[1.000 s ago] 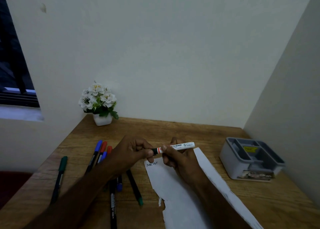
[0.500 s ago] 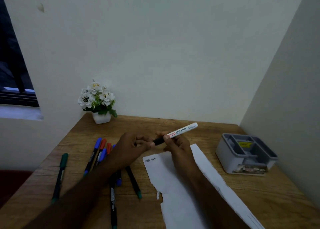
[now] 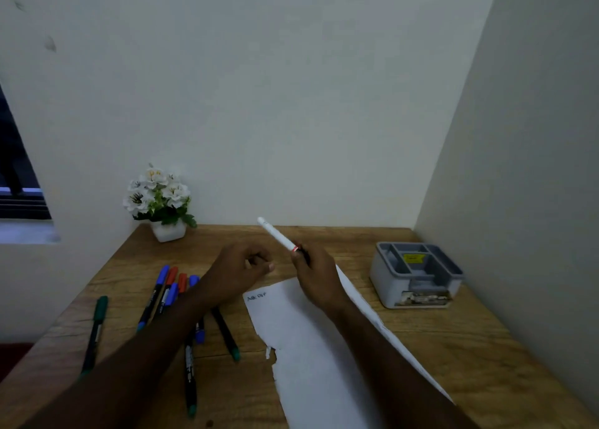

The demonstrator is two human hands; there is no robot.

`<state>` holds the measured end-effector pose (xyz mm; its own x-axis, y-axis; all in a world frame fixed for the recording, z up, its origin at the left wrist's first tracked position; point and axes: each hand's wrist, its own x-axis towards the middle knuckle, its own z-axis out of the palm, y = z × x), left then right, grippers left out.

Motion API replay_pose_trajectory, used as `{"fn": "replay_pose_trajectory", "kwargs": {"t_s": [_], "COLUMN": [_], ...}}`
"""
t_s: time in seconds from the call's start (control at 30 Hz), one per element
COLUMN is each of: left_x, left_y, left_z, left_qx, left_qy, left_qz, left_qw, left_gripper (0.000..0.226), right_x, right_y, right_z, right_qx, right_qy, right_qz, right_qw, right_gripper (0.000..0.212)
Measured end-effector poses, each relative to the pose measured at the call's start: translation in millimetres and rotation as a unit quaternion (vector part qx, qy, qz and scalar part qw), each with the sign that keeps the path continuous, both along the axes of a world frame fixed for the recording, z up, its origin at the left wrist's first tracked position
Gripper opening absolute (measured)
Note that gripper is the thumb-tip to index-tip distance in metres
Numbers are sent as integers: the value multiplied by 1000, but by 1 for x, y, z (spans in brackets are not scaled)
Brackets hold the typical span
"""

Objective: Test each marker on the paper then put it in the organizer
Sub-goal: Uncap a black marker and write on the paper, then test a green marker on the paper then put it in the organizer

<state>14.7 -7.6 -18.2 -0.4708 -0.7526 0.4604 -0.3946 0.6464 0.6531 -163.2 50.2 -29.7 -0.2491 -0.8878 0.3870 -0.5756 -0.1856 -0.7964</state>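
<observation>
Right hand [image 3: 316, 278] grips white marker [image 3: 278, 235] | left hand [image 3: 238, 271] curled, holding unclear | paper [image 3: 298, 328] scribble unreadable

Single head-worn wide-angle view, from above the near edge of the tabletop [image 3: 324, 237], facing forward and down toward the far edge and the wall corner. Forearms enter from the bottom of the frame, close to the lens. Far right corner and left edge both in frame.

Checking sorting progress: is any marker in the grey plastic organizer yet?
No, the grey plastic organizer shows only a yellow label inside, no markers.
</observation>
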Motion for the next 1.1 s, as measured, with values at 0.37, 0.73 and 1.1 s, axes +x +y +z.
{"fn": "replay_pose_trajectory", "kwargs": {"t_s": [0.37, 0.73, 1.1], "left_x": [-68, -168, -179], "left_y": [15, 50, 45], "left_z": [23, 46, 40], "left_qx": [-20, -29, -33], "left_qy": [-31, -38, -54], "left_qz": [-62, -115, -120], "left_qw": [997, 992, 991], "left_gripper": [7, 8, 6], "right_x": [-93, -213, -224], "right_y": [53, 131, 122], "right_z": [55, 86, 45], "right_qx": [-154, -249, -103], "right_qy": [-53, -26, 90], "right_qz": [-123, -328, -282], "right_qw": [979, 911, 950], "right_gripper": [17, 20, 20]}}
